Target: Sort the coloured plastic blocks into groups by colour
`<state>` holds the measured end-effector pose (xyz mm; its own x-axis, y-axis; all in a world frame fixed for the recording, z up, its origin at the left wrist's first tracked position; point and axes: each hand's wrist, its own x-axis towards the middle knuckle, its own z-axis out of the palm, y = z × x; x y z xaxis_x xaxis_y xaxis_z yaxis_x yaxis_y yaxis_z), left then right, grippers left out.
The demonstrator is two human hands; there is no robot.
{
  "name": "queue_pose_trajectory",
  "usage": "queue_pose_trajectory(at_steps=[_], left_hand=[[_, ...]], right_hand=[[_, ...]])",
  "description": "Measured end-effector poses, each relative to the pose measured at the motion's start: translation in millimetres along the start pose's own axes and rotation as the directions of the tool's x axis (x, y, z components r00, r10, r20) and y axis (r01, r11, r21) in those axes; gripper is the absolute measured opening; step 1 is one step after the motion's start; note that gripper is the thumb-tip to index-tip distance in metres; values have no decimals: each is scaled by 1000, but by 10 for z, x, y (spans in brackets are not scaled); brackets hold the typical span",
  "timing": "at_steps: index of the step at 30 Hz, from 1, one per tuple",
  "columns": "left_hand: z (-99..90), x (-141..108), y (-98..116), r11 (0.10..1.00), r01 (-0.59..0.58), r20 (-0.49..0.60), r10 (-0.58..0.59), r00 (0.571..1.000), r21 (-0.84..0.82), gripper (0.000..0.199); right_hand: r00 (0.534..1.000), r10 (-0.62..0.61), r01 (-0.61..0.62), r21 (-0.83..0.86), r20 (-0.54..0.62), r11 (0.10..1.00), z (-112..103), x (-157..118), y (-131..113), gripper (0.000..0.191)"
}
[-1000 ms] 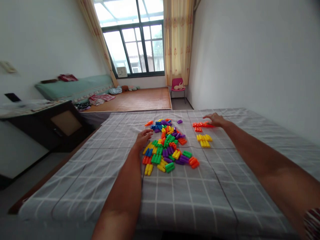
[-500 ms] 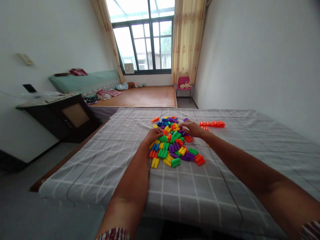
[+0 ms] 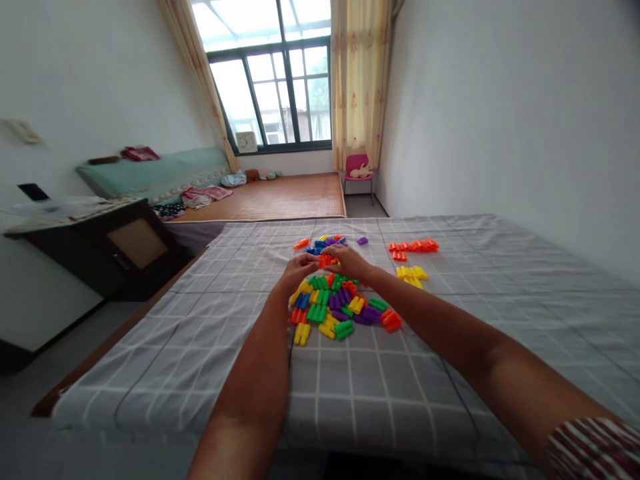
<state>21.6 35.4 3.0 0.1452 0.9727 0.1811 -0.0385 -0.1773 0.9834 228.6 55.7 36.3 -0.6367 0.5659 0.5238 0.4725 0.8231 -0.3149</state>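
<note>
A pile of colourful plastic building blocks, paired-tube pieces in green [image 3: 318, 312], purple [image 3: 371, 315], yellow [image 3: 302, 333] and blue [image 3: 301, 300], lies on the grey checked cloth [image 3: 360, 380]. Over its far part, my left hand [image 3: 300, 269] has thumb and fingers closed at the left end of some orange building blocks [image 3: 326, 260]. From the right, my right hand [image 3: 349, 262] closes its curled fingers on the same orange blocks and hides part of the pile.
Right of the pile lie a row of orange blocks [image 3: 415, 246] and a group of yellow blocks [image 3: 412, 275]. A lone purple block [image 3: 363, 241] sits beyond my right hand. Behind the table are a bed [image 3: 285, 197], a pink chair [image 3: 357, 164] and a dark cabinet [image 3: 125, 243].
My right hand has moved left, towards my left hand, and the orange blocks now show between them. The yellow group at right is uncovered. The view has turned slightly right.
</note>
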Motion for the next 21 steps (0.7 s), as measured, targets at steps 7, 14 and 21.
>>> queue_pose_trajectory(at_steps=[7, 14, 21], left_hand=[[-262, -15, -127, 994, 105, -343, -98, 934, 4, 39], [-251, 16, -207, 992, 110, -382, -79, 921, 58, 33], [-291, 19, -205, 994, 102, -368, -80, 926, 42, 36]], right_hand=[[974, 226, -228, -175, -36, 958, -653, -324, 823, 39], [700, 714, -601, -527, 15, 601, -1377, -844, 1751, 42], [658, 738, -528, -609, 148, 592, -1277, -962, 1875, 43]])
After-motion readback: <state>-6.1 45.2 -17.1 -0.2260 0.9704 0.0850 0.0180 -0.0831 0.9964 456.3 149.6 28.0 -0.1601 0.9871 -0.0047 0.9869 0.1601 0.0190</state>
